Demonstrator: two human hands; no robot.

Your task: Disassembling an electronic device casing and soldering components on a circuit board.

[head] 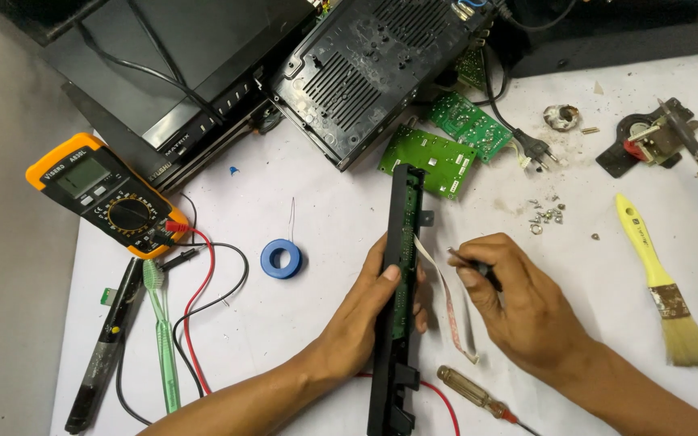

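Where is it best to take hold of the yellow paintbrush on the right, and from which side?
Probably the yellow handle of the paintbrush, taken from above. It lies flat and bare on the table, clear of other things, with its bristles pointing toward the person.

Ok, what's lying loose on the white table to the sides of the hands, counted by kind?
Meters: 1, the orange multimeter
Brushes: 2, the green toothbrush and the yellow paintbrush
Screwdrivers: 1, the amber-handled screwdriver
Solder spools: 1, the blue spool
Green circuit boards: 2, the near board and the far board
Total: 7
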